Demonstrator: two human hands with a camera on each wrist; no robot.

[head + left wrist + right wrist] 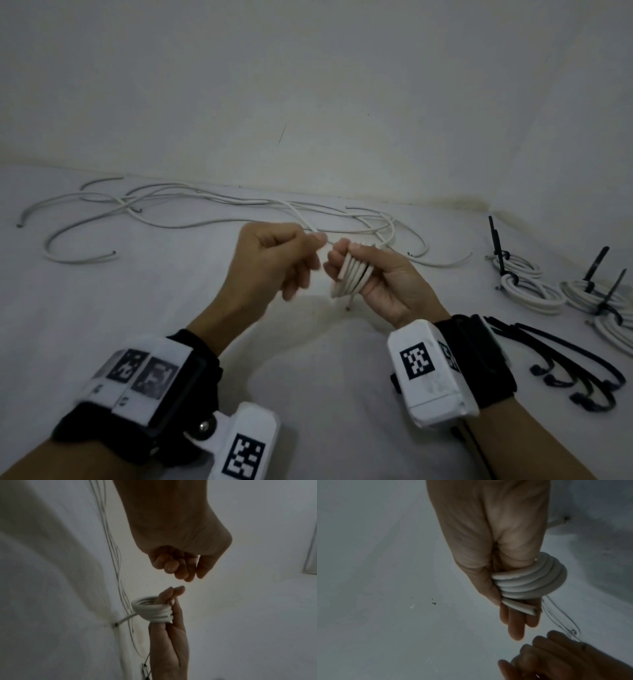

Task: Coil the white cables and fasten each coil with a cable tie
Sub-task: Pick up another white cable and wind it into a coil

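A white cable is wound in several turns into a coil [352,274] around the fingers of my right hand [380,277], whose thumb presses the turns in place. The right wrist view shows the coil [530,580] with one cut end [518,607] lying free across the fingers. The other end [116,625] sticks out toward the floor. My left hand [305,260] hovers just left of the coil with fingers curled, and I see nothing in it [178,566]. Several loose white cables [205,205] lie tangled behind both hands.
Three finished coils [534,291] with black ties sit on the floor at the right. Several loose black cable ties [575,373] lie beside my right wrist. A white wall [308,85] rises just behind the cables.
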